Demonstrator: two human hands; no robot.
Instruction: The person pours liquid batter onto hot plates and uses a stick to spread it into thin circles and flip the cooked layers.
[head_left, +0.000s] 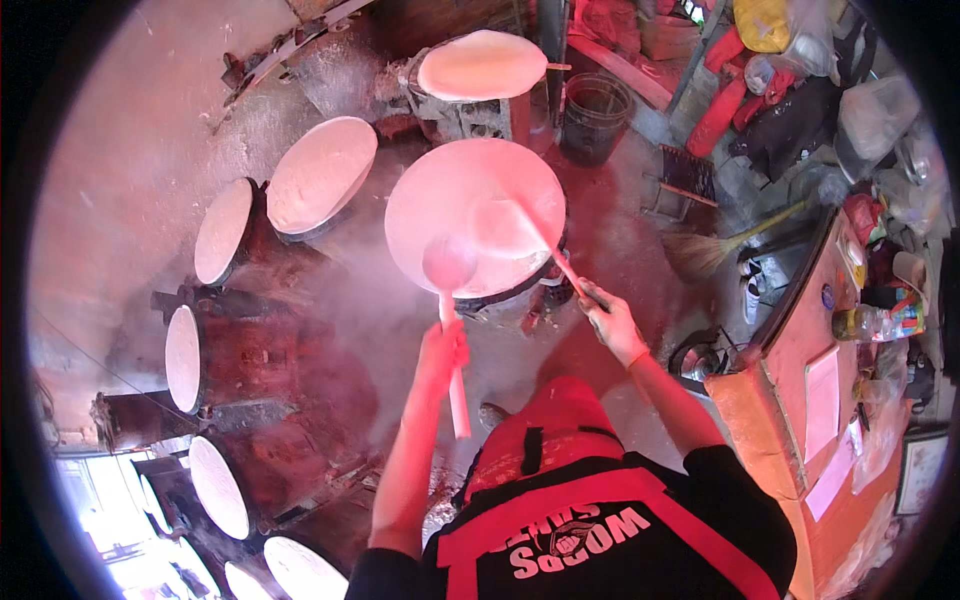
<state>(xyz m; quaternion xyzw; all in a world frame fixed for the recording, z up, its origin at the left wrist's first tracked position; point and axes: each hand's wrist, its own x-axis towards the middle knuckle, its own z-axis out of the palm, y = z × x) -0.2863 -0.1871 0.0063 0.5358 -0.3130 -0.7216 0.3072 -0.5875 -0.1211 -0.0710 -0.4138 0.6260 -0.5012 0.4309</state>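
In front of me is a wide round griddle (425,195) with a pale, smooth surface and steam around it. My left hand (443,348) is closed round the pale handle of a ladle (449,264). The ladle's round bowl is over the griddle's near left part; I cannot tell whether it touches. With my right hand (608,318) I grip a long stick-handled tool (540,228) that slants up and left across the griddle. Its far end blends into a pale, round, blurred patch, so its shape is unclear.
More round pale-topped griddles (322,175) curve down my left side. A pale disc (482,66) rests on a block stand beyond. To the right are a dark bucket (594,118), a broom (705,250), a kettle (698,358) and a table (790,385) with papers and a bottle.
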